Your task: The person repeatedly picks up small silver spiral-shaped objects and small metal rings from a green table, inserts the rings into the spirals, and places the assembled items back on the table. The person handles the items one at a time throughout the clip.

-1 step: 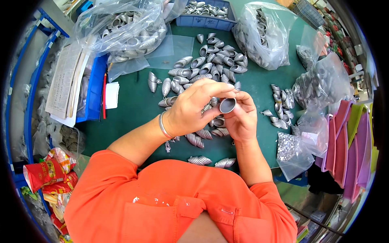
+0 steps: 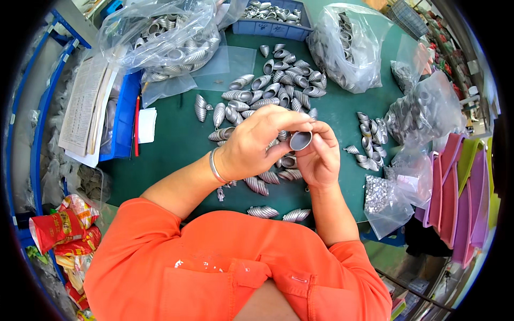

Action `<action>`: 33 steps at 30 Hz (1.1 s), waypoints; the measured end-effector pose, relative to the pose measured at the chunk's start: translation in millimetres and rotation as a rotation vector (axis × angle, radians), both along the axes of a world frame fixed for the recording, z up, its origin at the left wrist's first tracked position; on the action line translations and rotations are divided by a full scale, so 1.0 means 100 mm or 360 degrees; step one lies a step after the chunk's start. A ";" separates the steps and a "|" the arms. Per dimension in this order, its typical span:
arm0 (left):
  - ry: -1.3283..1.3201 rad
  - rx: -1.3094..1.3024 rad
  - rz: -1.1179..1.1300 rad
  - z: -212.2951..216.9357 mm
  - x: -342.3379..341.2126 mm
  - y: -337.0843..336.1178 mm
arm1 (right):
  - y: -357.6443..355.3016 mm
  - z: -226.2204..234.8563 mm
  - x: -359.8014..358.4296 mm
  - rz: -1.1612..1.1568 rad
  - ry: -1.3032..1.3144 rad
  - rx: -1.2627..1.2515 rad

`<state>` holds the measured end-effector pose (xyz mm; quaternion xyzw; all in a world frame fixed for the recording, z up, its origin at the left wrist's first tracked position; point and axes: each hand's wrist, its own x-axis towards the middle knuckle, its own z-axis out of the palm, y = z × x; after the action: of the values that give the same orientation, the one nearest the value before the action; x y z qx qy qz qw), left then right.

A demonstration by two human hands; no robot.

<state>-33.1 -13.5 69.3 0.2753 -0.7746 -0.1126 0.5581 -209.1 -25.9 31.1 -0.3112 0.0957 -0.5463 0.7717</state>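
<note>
Between my two hands is a grey metal sleeve, a short hollow piece with an oval opening [image 2: 301, 140] facing up toward me. My left hand [image 2: 251, 140], with a silver bangle at its wrist, closes thumb and fingers on the sleeve's left side. My right hand [image 2: 320, 160] holds it from the right, thumb and fingertips near the rim. Much of the sleeve's outside is hidden by the fingers. Beyond and under my hands lies a loose pile of spiral-ridged grey metal sleeves [image 2: 272, 91]. Two more of these sleeves [image 2: 262, 212] lie close to my body at the table's near edge.
Clear plastic bags of sleeves [image 2: 184, 56] [image 2: 348, 67] stand at the far left and far right. A blue bin [image 2: 273, 28] of small metal parts sits at the back. A smaller sleeve group [image 2: 369, 140], more bags and colourful holders [image 2: 455, 198] are right; papers [image 2: 85, 107] lie left.
</note>
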 end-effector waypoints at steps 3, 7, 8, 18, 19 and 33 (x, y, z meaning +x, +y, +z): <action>0.0035 -0.0030 -0.0049 -0.02 0.00 -0.01 | -0.05 -0.01 0.06 -0.0254 0.0147 -0.0366; 0.0667 0.0228 0.0189 -0.07 0.09 0.01 | -0.52 0.61 -0.09 -0.1586 0.1082 -0.1543; 0.0876 0.0232 0.0239 -0.08 0.13 -0.01 | -0.74 0.82 -0.12 -0.1914 0.1157 -0.1687; 0.1333 0.0206 0.0337 0.05 0.60 -0.17 | -1.60 0.51 0.66 -0.1005 0.2234 -0.1970; 0.1344 0.0232 0.0325 0.05 0.62 -0.18 | -1.74 0.24 0.76 -0.0957 0.2347 -0.1993; 0.1266 0.0948 0.0324 -0.15 0.57 -0.30 | -1.23 0.09 0.72 -0.0081 0.1103 -0.0604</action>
<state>24.1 -43.2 54.6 0.4324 -0.4056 -0.3697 0.7154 -137.1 -149.4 40.2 -0.6119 0.2555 -0.4358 0.6086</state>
